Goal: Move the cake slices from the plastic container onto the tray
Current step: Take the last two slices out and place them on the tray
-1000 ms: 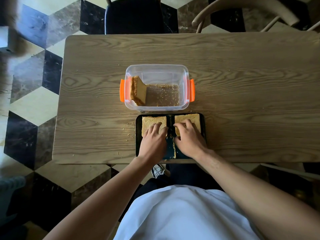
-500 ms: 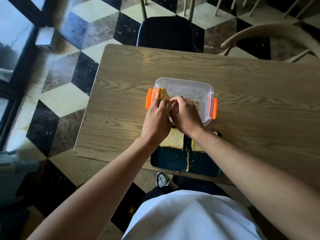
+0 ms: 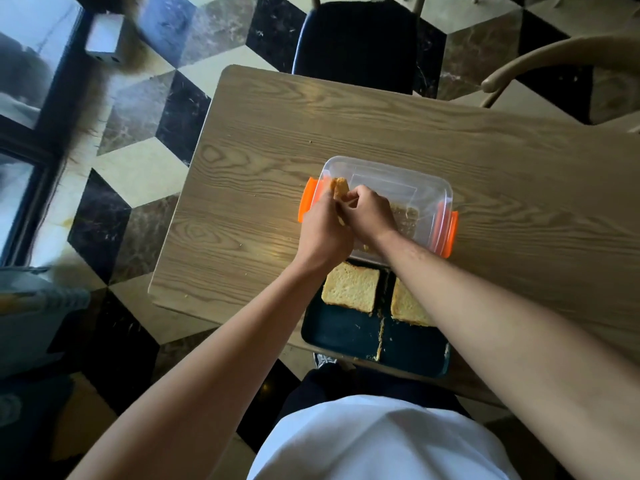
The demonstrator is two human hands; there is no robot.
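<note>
A clear plastic container (image 3: 412,183) with orange side clips stands on the wooden table. At its left end a golden cake slice (image 3: 338,188) stands on edge. My left hand (image 3: 323,230) and my right hand (image 3: 369,214) are both closed around this slice, inside the container. A dark tray (image 3: 343,332) lies just in front of the container at the table's near edge. Two cake slices lie flat on its far half: one on the left (image 3: 351,287), one on the right (image 3: 408,306) partly hidden by my right forearm. Crumbs line the tray's middle.
The wooden table (image 3: 346,126) stretches away to the right. A dark-seated chair (image 3: 356,39) stands at its far side and a curved wooden chair arm (image 3: 540,60) at the upper right. Checkered floor lies to the left.
Both hands left the slices on the tray, reached into the container and closed on the upright slice at its left end. The camera view shifted left.
</note>
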